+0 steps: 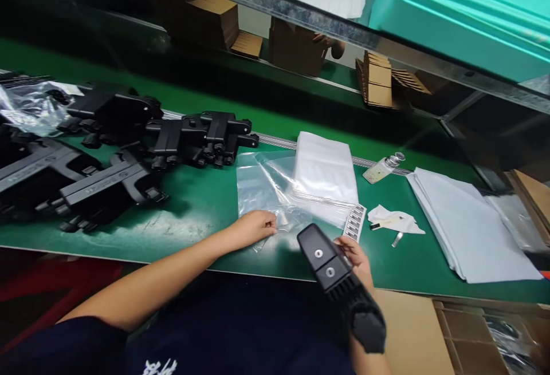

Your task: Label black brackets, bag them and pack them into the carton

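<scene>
My left hand (258,227) is closed on the near edge of a clear plastic bag (258,183), which lies on the green table. In my right hand (356,255) is a black plastic bracket (329,257) with two round metal screws on its face; it hangs over the table's front edge, tilted. Parts of my right fingers are hidden behind it. Just beyond the bracket lies a sheet of barcode labels (354,222). A stack of clear bags (324,163) rests behind the open one.
Several black brackets (107,183) crowd the table's left side. To the right are a small bottle (384,168), a white cloth (395,218) with a marker, and folded white sheets (468,226). A shelf with a teal bin (455,26) overhangs the back.
</scene>
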